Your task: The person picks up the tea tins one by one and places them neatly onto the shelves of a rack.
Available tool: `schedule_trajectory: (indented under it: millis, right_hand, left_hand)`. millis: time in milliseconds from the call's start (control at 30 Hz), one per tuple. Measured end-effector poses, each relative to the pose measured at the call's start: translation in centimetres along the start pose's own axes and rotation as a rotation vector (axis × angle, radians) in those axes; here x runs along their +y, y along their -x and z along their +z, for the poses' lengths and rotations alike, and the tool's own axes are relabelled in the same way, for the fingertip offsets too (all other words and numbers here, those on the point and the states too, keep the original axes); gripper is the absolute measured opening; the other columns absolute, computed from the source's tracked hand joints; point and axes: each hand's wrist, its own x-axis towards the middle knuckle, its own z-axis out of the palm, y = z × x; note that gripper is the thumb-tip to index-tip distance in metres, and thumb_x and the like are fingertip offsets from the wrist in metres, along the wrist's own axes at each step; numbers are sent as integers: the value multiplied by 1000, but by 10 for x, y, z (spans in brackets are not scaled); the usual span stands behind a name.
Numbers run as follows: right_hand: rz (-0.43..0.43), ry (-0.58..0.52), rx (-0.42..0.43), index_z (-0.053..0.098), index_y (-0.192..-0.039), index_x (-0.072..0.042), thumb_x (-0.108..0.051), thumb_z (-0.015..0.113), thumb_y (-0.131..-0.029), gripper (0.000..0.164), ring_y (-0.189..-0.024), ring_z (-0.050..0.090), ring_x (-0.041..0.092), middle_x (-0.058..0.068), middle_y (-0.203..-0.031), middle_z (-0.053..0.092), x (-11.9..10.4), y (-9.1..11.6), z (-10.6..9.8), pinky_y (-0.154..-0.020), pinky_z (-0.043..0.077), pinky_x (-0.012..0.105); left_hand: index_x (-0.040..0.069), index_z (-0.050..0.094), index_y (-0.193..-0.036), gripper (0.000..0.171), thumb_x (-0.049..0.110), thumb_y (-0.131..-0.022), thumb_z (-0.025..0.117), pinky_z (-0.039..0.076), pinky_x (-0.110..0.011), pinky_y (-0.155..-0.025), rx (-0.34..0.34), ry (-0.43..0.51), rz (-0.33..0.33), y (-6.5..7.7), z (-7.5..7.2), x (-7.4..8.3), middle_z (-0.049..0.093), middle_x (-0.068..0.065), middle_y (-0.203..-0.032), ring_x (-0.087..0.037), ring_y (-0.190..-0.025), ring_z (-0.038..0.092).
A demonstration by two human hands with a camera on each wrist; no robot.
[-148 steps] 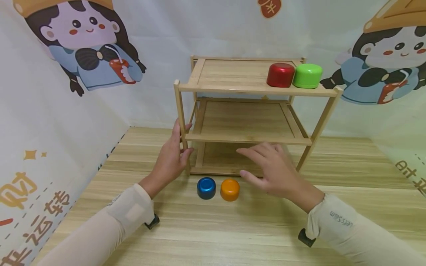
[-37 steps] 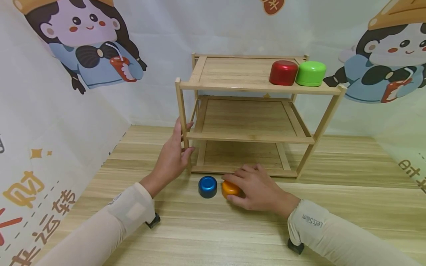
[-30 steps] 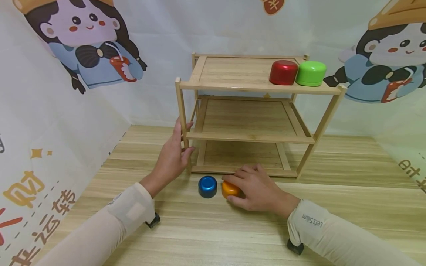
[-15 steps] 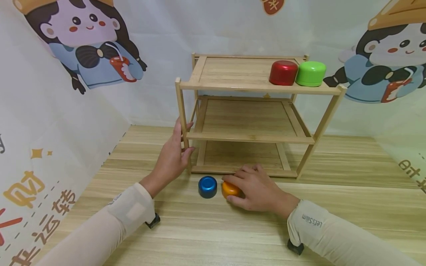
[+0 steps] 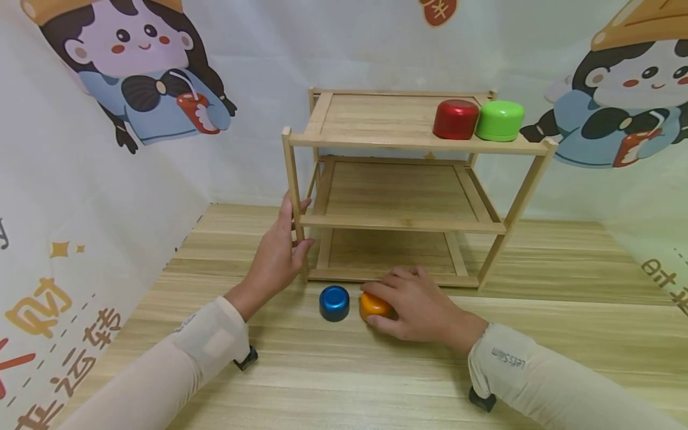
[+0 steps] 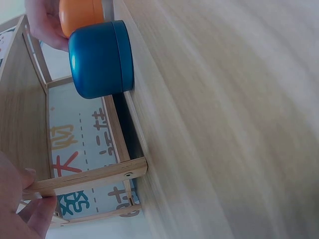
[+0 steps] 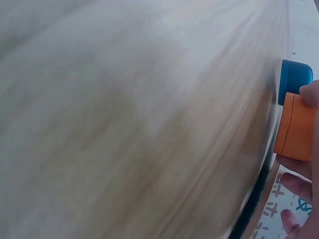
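Observation:
My left hand (image 5: 275, 251) grips the front left post of a three-tier wooden shelf (image 5: 403, 226), thumb in front and fingers behind. In the left wrist view that post (image 6: 89, 179) runs between thumb and fingers. On the table before the shelf, my right hand (image 5: 416, 304) holds a small orange round canister (image 5: 374, 306) between thumb and fingers; part of it is hidden under the hand. The right wrist view shows the orange canister (image 7: 297, 127) against the thumb and fingers. Just left of it stands a blue canister (image 5: 334, 303), untouched.
A red canister (image 5: 455, 119) and a green canister (image 5: 500, 120) stand side by side at the front right of the top tier. Behind the shelf hangs a printed cloth (image 5: 258, 54). The wood-grain table (image 5: 333, 382) stretches forward of the shelf.
Since the oldest frame, my right hand has come down and left from in front of the shelf onto the orange canister. Over the last second it stays there. My left hand keeps its grip on the post.

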Motion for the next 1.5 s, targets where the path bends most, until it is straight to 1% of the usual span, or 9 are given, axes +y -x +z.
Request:
schedule_trajectory:
  millis: [233, 400, 567, 800, 967, 1233, 1367, 1500]
  right_hand:
    - [19, -8, -19, 64, -137, -27, -58, 60, -95, 52, -116, 60, 20, -4, -125, 72, -1, 1, -7, -93, 48, 47]
    - [23, -6, -13, 64, -137, -26, -57, 60, -96, 52, -116, 60, 19, -4, -126, 71, 0, 2, -12, -93, 49, 47]
    - [9, 12, 6, 64, -136, -25, -56, 60, -96, 51, -110, 61, 17, -4, -121, 73, 0, 3, -16, -90, 50, 47]
    - [-17, 38, 33, 65, -135, -26, -57, 60, -95, 51, -106, 61, 16, -6, -116, 74, -2, 4, -22, -87, 49, 43]
    - [-21, 46, 54, 65, -134, -25, -56, 61, -95, 51, -104, 62, 16, -6, -113, 74, -4, 6, -31, -86, 48, 43]
    - [-11, 51, 73, 68, -132, -22, -56, 62, -95, 51, -102, 62, 17, -4, -109, 74, -6, 6, -49, -85, 48, 42]
    - [-14, 35, 97, 68, -130, -21, -55, 64, -93, 50, -101, 62, 17, -4, -106, 74, -8, 7, -56, -84, 48, 43]
    - [-21, 20, 117, 69, -130, -21, -53, 66, -93, 49, -99, 62, 16, -5, -103, 73, -9, 7, -63, -83, 49, 41]
  left_hand:
    - [26, 10, -161, 94, -2, -94, 69, 64, -44, -86, 1, 0, 2, 0, 0, -1, 42, -7, -161, -38, -123, 63]
    - [26, 10, -162, 94, -2, -94, 69, 64, -44, -86, -2, -2, -5, 0, 0, 0, 41, -6, -162, -37, -123, 63]
    - [26, 10, -162, 94, -2, -94, 69, 65, -44, -86, -3, 1, -5, 0, 0, 0, 42, -7, -161, -37, -122, 63]
    - [24, 11, -161, 93, -2, -94, 69, 65, -44, -85, -3, -5, 4, 0, -1, 1, 42, -7, -160, -36, -122, 64]
    - [23, 13, -161, 91, -3, -94, 69, 65, -44, -85, -4, 1, 9, 0, -1, 0, 43, -8, -160, -36, -121, 64]
    - [24, 11, -161, 93, -3, -94, 69, 65, -43, -86, -5, 10, 7, 0, 0, 0, 42, -7, -161, -36, -123, 63]
    - [24, 12, -161, 92, -3, -94, 69, 65, -43, -86, -5, 6, 6, 0, 1, 0, 42, -7, -161, -37, -123, 63]
    - [25, 11, -161, 94, -3, -94, 69, 65, -44, -86, -2, 8, 5, 0, 1, -1, 42, -8, -161, -37, -122, 64]
